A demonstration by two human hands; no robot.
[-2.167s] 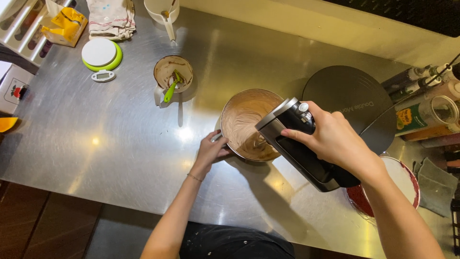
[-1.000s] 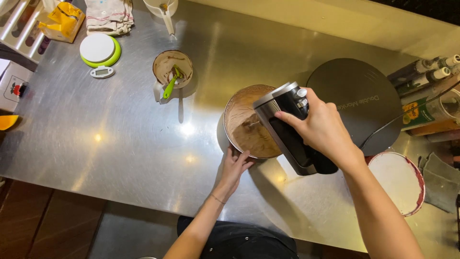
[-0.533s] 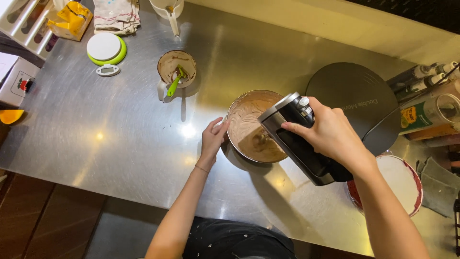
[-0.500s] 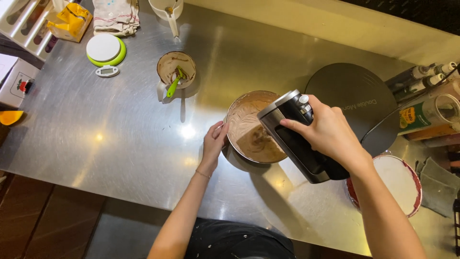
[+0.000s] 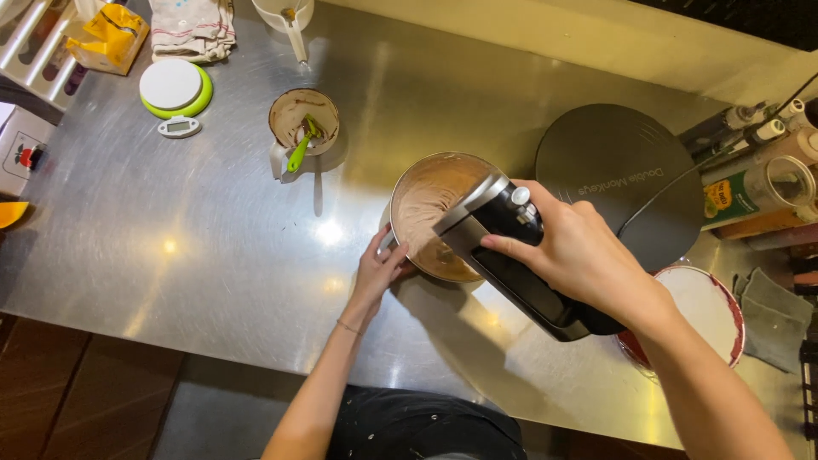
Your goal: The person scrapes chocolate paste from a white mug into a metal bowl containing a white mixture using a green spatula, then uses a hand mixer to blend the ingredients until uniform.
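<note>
Mixer (image 5: 520,255) in right fingers (image 5: 511,247), over bowl (image 5: 417,183).

Round metal mixing bowl (image 5: 430,204) mid stainless steel counter (image 5: 196,255); black hand mixer (image 5: 520,255) over it. Left: small cup with green spatula (image 5: 302,132), round white-and-green kitchen scale (image 5: 175,89) farther left. Right: dark round turntable (image 5: 622,175).

just one view here, a head-worn cam looking almost straight down on the brushed steel surface (image 5: 196,247) from above. the wearer's own forearms come in from the bottom edge, the back wall runs along the top, and it sits fairly close in.
</note>
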